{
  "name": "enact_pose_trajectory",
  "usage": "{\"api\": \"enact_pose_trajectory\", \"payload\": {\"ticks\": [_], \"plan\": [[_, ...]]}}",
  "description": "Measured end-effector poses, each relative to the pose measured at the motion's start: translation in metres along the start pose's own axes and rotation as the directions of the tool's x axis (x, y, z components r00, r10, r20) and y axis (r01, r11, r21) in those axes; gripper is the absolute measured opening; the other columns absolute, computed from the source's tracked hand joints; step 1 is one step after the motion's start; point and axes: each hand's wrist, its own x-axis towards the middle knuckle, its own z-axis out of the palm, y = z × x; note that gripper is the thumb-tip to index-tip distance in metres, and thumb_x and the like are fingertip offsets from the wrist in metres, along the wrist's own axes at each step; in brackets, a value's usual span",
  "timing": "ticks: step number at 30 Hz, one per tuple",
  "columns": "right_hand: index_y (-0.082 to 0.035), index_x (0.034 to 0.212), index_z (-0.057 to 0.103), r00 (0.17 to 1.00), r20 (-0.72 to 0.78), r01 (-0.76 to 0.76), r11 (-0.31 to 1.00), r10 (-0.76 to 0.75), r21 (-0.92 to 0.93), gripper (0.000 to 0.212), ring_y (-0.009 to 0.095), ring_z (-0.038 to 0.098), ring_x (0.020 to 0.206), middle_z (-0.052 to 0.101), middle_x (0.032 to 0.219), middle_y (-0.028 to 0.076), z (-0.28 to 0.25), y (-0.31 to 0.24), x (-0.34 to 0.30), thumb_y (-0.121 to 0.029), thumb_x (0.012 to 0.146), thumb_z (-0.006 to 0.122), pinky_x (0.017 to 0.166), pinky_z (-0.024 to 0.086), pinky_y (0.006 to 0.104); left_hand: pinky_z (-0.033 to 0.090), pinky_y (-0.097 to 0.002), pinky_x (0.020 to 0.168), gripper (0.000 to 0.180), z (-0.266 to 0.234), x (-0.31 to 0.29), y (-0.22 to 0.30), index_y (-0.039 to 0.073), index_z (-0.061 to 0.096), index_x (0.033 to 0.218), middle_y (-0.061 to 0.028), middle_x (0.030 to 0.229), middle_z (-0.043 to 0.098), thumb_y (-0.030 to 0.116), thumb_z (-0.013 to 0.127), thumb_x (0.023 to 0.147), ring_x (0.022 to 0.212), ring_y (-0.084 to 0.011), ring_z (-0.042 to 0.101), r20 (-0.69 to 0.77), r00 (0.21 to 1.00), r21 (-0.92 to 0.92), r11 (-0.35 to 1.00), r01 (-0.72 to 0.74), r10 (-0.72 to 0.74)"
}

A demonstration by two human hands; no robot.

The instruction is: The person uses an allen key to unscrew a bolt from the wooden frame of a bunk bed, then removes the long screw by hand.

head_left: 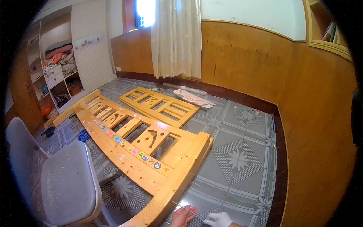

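A large pine bed panel lies on the floor, with dolphin-shaped cut-outs and a row of colourful stickers. Against its near right end post reaches the tip of a thin metal rod. My bare left hand is curled at the rod's middle, fingers closed about it. Farther along, my right hand, in a white glove, grips the rod's other end. Whether that end has a handle is hidden in the glove. Both hands are low in view, just right of the post.
A second slatted wooden panel lies behind the first. A grey chair stands at the left, near a blue coiled cord. Flattened cardboard rests near the curtain. Open shelves hold folded clothes.
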Motion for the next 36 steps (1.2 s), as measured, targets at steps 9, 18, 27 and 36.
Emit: {"api": "enact_pose_trajectory", "payload": {"ticks": [9, 18, 27, 36], "plan": [[-0.005, 0.079, 0.058, 0.707, 0.707, -0.661, -0.371, -0.016, 0.652, 0.051, 0.01, 0.038, 0.043, 0.04, 0.052, -0.004, -0.007, 0.0, -0.003, -0.055, 0.084, 0.047, 0.038, 0.028, 0.0218, 0.049, -0.0375, 0.085, 0.029, 0.004, 0.001, 0.006, 0.0, 0.041, 0.119, -0.0171, 0.115, 0.053, 0.01, 0.043, 0.091, 0.106, -0.0275, 0.054, -0.041, 0.996, -0.066, 0.995, 0.071, -0.074], [-0.009, 0.07, 0.051, 0.719, 0.689, -0.665, -0.194, 0.094, 0.721, 0.036, 0.011, 0.037, 0.043, 0.041, 0.053, -0.004, -0.011, -0.004, -0.002, -0.041, 0.086, 0.052, 0.038, 0.028, 0.0228, 0.047, -0.0384, 0.086, 0.035, 0.001, 0.0, 0.004, -0.001, 0.038, 0.123, -0.0166, 0.112, 0.053, 0.012, 0.044, 0.091, 0.104, -0.0272, 0.054, 0.019, 1.0, -0.027, 1.0, -0.012, 0.012], [-0.006, 0.077, 0.061, 0.989, -0.057, -0.084, 0.838, 0.135, 0.538, 0.024, 0.019, 0.053, 0.05, 0.053, 0.057, 0.008, 0.001, -0.024, -0.012, -0.03, 0.08, 0.061, 0.05, 0.044, 0.036, 0.047, -0.0381, 0.085, 0.034, -0.001, -0.001, 0.003, -0.001, 0.039, 0.121, -0.0165, 0.113, 0.052, 0.016, 0.046, 0.092, 0.104, -0.0272, 0.053, 0.021, 1.0, -0.037, 0.999, 0.001, 0.0], [-0.007, 0.087, 0.059, 0.522, 0.852, -0.827, -0.225, 0.033, 0.515, 0.04, 0.008, 0.046, 0.046, 0.054, 0.062, -0.002, 0.008, 0.004, -0.006, -0.044, 0.09, 0.043, 0.041, 0.037, 0.0192, 0.045, -0.039, 0.088, 0.034, 0.0, 0.0, -0.003, -0.001, 0.041, 0.12, -0.0159, 0.114, 0.052, 0.017, 0.045, 0.092, 0.105, -0.0273, 0.053, -0.017, 0.998, -0.021, 0.998, -0.059, 0.059]]}}
